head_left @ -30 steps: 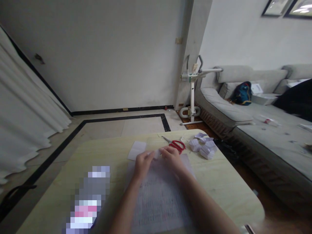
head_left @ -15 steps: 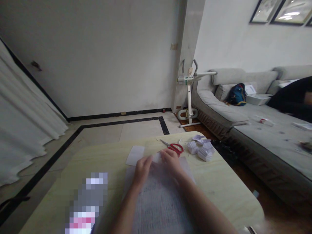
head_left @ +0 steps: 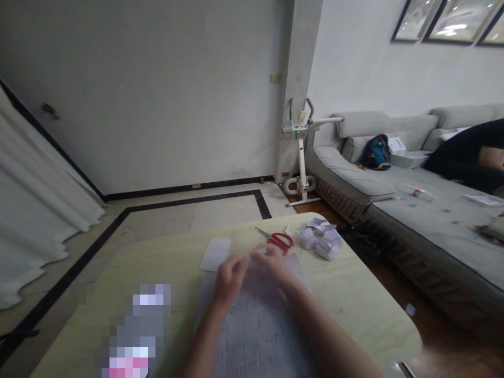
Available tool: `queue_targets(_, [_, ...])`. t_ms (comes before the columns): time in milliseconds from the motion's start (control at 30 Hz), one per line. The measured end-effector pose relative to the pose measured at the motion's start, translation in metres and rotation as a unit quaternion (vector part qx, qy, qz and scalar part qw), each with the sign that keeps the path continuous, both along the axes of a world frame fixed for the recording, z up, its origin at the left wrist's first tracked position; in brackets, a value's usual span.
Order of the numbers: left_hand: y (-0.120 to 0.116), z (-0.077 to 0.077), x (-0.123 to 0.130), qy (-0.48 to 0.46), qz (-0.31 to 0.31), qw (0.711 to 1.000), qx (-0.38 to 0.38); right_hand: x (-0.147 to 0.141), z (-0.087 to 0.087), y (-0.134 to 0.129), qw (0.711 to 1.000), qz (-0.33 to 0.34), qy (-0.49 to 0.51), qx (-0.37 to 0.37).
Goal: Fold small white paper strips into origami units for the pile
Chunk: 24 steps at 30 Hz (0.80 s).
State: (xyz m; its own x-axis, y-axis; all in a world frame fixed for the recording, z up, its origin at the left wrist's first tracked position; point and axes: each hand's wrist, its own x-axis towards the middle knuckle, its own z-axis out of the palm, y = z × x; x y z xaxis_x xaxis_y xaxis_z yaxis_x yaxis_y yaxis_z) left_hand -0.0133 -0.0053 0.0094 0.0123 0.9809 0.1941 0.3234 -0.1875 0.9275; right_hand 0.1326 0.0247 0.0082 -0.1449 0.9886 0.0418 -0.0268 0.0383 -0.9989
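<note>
Both hands meet over a large written sheet (head_left: pixel 255 331) lying on the pale wooden table (head_left: pixel 157 257). My left hand (head_left: pixel 232 273) has its fingers pressed together near the sheet's far edge. Close beside it, my right hand (head_left: pixel 271 262) is closed too, its fingertips almost touching the left ones. What the fingers pinch is blurred and too small to name. A small white paper (head_left: pixel 215 254) lies just beyond my left hand. Red-handled scissors (head_left: pixel 279 240) rest just past my right hand, and several folded paper pieces (head_left: pixel 325 241) sit to their right.
A pixelated object (head_left: pixel 137 325) is on the table's left side. Beyond the right edge stands a grey sofa (head_left: pixel 429 210) with a blue bag (head_left: pixel 377 152) and a person in black (head_left: pixel 468 152). White exercise equipment (head_left: pixel 302 157) stands behind the table.
The view has shifted slightly, so the surroundings sit a little further left. My hands remain close together over the sheet; the piece of pale paper between them shows less now.
</note>
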Motion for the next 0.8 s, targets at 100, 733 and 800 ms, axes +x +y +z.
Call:
queue_targets(100, [0.001, 0.001, -0.001, -0.014, 0.015, 1.000, 0.001, -0.001, 0.001, -0.001, 1.000, 0.001, -0.008, -0.008])
queue_targets(733, [0.005, -0.003, -0.001, -0.023, 0.033, 0.999, -0.007, 0.000, -0.012, 0.005, 0.999, -0.010, 0.031, -0.031])
queue_targets(800, [0.005, -0.004, 0.000, -0.029, 0.042, 0.999, 0.000, 0.000, -0.010, 0.004, 0.999, -0.008, 0.018, -0.033])
